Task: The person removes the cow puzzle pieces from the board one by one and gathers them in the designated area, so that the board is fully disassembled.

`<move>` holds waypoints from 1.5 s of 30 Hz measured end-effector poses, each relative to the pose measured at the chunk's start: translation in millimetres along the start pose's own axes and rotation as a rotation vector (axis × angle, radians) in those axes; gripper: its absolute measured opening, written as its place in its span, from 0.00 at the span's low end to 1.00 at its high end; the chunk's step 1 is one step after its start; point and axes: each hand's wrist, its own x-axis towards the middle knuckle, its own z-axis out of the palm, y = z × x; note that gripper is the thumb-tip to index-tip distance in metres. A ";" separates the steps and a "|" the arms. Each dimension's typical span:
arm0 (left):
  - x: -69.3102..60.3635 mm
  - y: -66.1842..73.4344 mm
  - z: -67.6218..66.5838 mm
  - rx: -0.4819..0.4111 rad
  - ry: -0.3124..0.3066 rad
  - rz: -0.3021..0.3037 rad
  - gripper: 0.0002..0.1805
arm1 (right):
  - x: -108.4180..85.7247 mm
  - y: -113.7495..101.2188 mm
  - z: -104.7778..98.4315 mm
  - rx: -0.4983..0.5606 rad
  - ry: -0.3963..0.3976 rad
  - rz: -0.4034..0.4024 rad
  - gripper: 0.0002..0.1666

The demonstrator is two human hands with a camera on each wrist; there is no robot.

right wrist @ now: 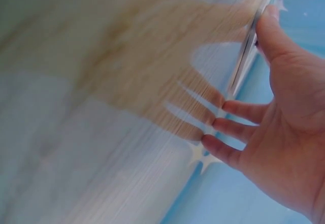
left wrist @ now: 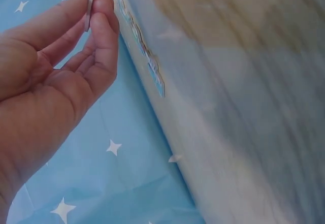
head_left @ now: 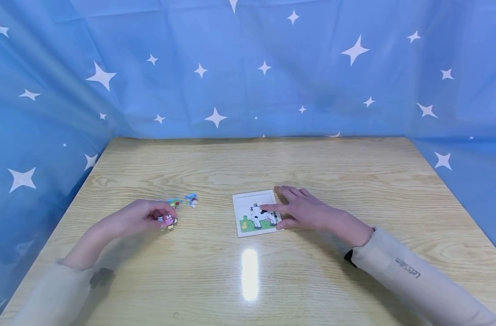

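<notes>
A puzzle piece [head_left: 169, 221] is pinched in a person's left hand [head_left: 135, 217], which partly hides loose pieces [head_left: 191, 200]; the right hand [head_left: 305, 209], fingers spread, spans the edge of a cow puzzle [head_left: 254, 218] on a wooden table [head_left: 354, 176].

On the tabletop [head_left: 345, 167], the puzzle board [head_left: 243, 209] is lying centrally, the right hand [head_left: 307, 210] resting over its right edge. Loose pieces [head_left: 191, 198] are lying left of the board, beside the left hand [head_left: 135, 218], which is holding another piece [head_left: 168, 221]. Behind the tabletop, a curtain [head_left: 248, 95] is hanging.
</notes>
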 end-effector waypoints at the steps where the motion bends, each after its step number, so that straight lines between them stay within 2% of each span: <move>1: -0.8 -0.6 -0.4 0.000 0.003 -0.007 0.10 | -0.3 0.1 -0.1 0.000 0.001 -0.001 0.35; 3: -2.4 -1.6 -1.1 0.002 0.011 -0.006 0.10 | -1.0 0.5 -0.4 0.001 0.004 -0.002 0.35; 12: -13.3 -7.1 -3.1 0.012 0.049 -0.095 0.12 | -2.6 0.4 -0.8 0.002 0.001 0.004 0.35; 17: -19.8 -11.1 -4.4 0.007 0.068 -0.108 0.11 | -3.0 1.1 0.9 -0.001 0.010 -0.007 0.35; 23: -24.4 -16.2 -6.6 -0.016 0.062 -0.120 0.14 | -2.8 1.1 1.2 0.011 0.004 0.003 0.35; 33: -23.7 -20.0 -7.9 0.026 0.101 -0.220 0.14 | -2.3 0.8 1.8 0.018 0.010 -0.004 0.35; 39: -21.6 -20.3 -9.4 0.019 0.096 -0.269 0.16 | -1.0 1.3 1.8 0.013 0.015 -0.008 0.35; 45: -19.1 -20.2 -12.6 0.061 0.096 -0.315 0.18 | 0.2 0.6 0.3 0.011 0.001 0.000 0.35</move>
